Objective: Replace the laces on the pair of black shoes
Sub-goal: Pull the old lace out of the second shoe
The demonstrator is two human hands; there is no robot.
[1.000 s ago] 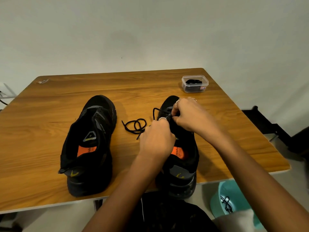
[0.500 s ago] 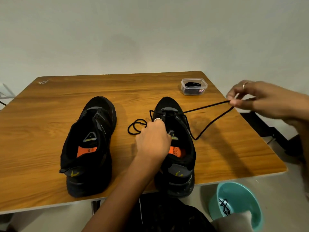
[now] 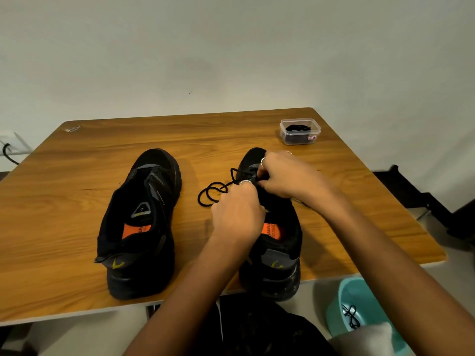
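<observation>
Where half a second ago stretched far right drawing black lace [image 3: 214, 192] taut, right hand [image 3: 288, 176] now back beside left hand [image 3: 237, 214] at right shoe [image 3: 276, 242] toe eyelets, both pinching lace; next eyelet likely begun.

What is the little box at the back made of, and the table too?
The little box looks like clear, shiny plastic: you can see something dark through its walls. The table looks like wood with a smooth, slightly glossy finish, showing brown grain lines. It might be a printed wood-look layer over board; the picture cannot settle that.
</observation>
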